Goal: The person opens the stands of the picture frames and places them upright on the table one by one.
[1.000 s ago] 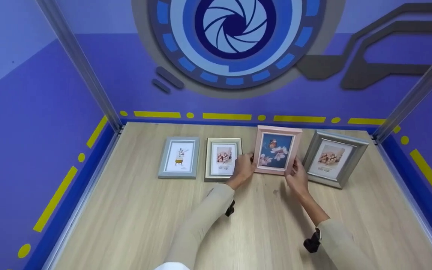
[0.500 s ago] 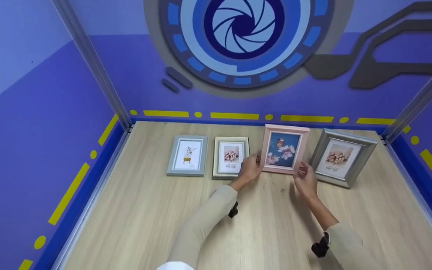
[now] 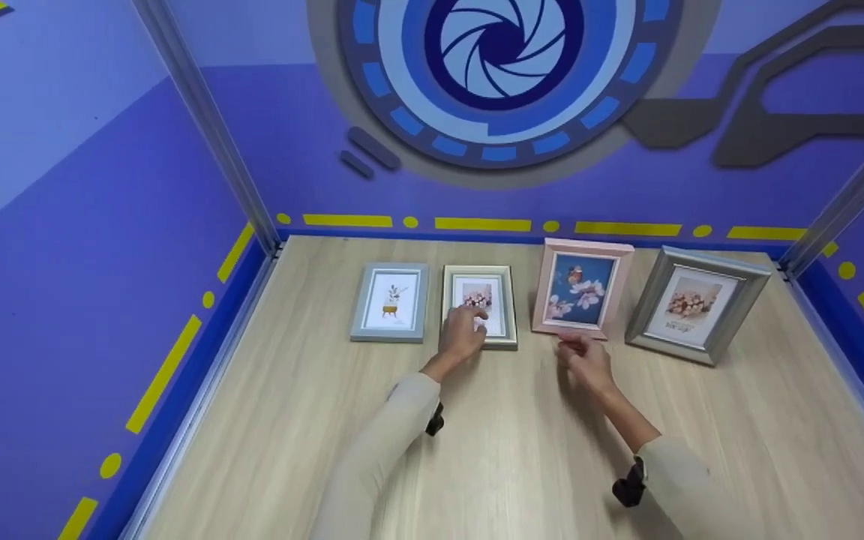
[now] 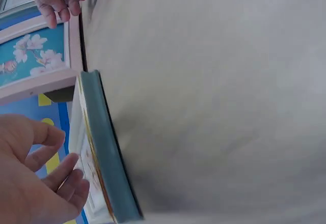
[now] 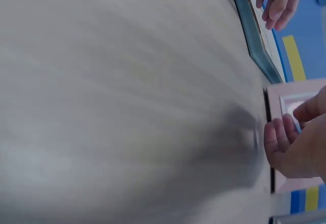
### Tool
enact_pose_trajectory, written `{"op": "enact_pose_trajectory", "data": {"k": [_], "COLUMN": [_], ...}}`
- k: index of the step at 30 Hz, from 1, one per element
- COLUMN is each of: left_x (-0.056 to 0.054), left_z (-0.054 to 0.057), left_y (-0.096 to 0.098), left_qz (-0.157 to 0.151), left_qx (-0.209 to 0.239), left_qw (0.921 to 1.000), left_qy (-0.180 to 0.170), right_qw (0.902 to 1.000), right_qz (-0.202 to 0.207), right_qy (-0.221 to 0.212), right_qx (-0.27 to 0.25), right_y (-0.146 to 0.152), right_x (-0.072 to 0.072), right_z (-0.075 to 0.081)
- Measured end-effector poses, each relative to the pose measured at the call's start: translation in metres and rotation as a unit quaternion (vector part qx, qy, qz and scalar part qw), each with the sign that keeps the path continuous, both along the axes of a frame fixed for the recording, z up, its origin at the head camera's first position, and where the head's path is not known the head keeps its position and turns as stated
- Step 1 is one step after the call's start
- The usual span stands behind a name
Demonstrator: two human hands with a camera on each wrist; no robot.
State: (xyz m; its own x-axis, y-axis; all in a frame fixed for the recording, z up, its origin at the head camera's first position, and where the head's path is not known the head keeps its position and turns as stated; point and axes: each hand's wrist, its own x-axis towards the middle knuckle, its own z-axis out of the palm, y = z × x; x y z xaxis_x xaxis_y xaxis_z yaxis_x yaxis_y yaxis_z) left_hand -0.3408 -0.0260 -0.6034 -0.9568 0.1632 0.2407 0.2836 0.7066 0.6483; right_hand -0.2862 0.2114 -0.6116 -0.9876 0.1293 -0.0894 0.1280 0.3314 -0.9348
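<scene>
A pink photo frame [image 3: 584,289] with a bird-and-blossom picture stands propped up, leaning back. Over the lower part of the gold-edged photo frame [image 3: 496,289], which lies flat, hovers my left hand [image 3: 463,331]; its fingers are loosely bent around nothing. My right hand [image 3: 588,361] is just in front of the pink frame's bottom edge, fingers loosely bent and holding nothing. In the left wrist view, a gap shows between left thumb and fingers, beside the gold-edged frame's teal side [image 4: 109,142]. The right wrist view has the right hand [image 5: 300,145] before the pink frame.
At the left a light blue photo frame [image 3: 390,302] lies flat. A silver-grey photo frame [image 3: 698,304] stands propped at the right. All rest on a wooden tabletop [image 3: 507,450], with a purple-blue wall [image 3: 267,142] behind and metal posts [image 3: 207,120] at the corners.
Both hands have let go of the pink frame, which stays standing. The left hand has moved left over the gold-edged frame; the right has drawn slightly leftward and toward me. The head view has shifted.
</scene>
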Motion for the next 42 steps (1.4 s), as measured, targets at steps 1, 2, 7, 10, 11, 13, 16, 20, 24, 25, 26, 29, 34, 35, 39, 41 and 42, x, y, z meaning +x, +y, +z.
{"op": "enact_pose_trajectory", "data": {"k": [1, 2, 7, 10, 11, 13, 16, 20, 24, 25, 26, 29, 34, 35, 39, 41, 42], "left_x": [0.001, 0.002, 0.009, 0.014, 0.015, 0.017, 0.019, 0.02, 0.017, 0.017, 0.016, 0.017, 0.02, 0.019, 0.016, 0.013, 0.01], "left_z": [-0.002, -0.004, -0.013, -0.017, -0.019, -0.02, -0.018, -0.008, 0.004, 0.007, 0.01, 0.019, 0.03, 0.031, 0.032, 0.03, 0.026], "left_y": [-0.003, -0.006, -0.013, -0.013, -0.012, -0.01, -0.008, -0.007, -0.009, -0.01, -0.011, -0.013, -0.019, -0.02, -0.025, -0.028, -0.029], "left_qz": [0.015, 0.031, 0.076, 0.093, 0.1, 0.114, 0.126, 0.145, 0.166, 0.166, 0.163, 0.147, 0.142, 0.146, 0.169, 0.177, 0.18], "left_qx": [-0.003, -0.009, -0.008, 0.01, 0.019, 0.039, 0.071, 0.097, 0.128, 0.137, 0.146, 0.177, 0.256, 0.269, 0.293, 0.304, 0.309], "left_qw": [0.9999, 0.9995, 0.997, 0.9956, 0.9948, 0.9924, 0.9875, 0.9769, 0.9633, 0.9607, 0.9581, 0.9498, 0.9213, 0.9148, 0.897, 0.8873, 0.8822], "left_qy": [0.002, 0.006, 0.015, 0.004, -0.001, -0.026, -0.062, -0.123, -0.167, -0.176, -0.185, -0.212, -0.256, -0.263, -0.284, -0.298, -0.306], "right_qw": [0.9999, 0.9997, 0.9979, 0.997, 0.9966, 0.9952, 0.993, 0.9913, 0.9916, 0.9922, 0.9929, 0.995, 0.9974, 0.9978, 0.999, 0.9993, 0.9992], "right_qz": [0.013, 0.023, 0.062, 0.074, 0.078, 0.09, 0.108, 0.127, 0.122, 0.118, 0.111, 0.09, 0.063, 0.057, 0.036, 0.029, 0.028], "right_qy": [-0.002, -0.001, 0.016, 0.025, 0.027, 0.035, 0.038, 0.019, 0.001, -0.002, -0.005, -0.015, -0.022, -0.022, -0.02, -0.017, -0.016], "right_qx": [-0.005, -0.01, 0.008, 0.006, 0.001, -0.017, -0.029, -0.03, -0.042, -0.04, -0.043, -0.042, -0.028, -0.024, -0.018, -0.019, -0.023], "right_y": [-0.005, -0.01, -0.031, -0.04, -0.043, -0.048, -0.053, -0.056, -0.056, -0.056, -0.056, -0.053, -0.049, -0.049, -0.049, -0.049, -0.048], "right_x": [0.0, -0.001, -0.006, -0.008, -0.008, -0.009, -0.009, -0.006, -0.005, -0.005, -0.005, -0.006, -0.01, -0.011, -0.013, -0.013, -0.014], "right_z": [0.0, -0.001, -0.006, -0.01, -0.012, -0.014, -0.016, -0.014, -0.01, -0.009, -0.008, -0.006, -0.005, -0.005, -0.001, 0.001, 0.001]}}
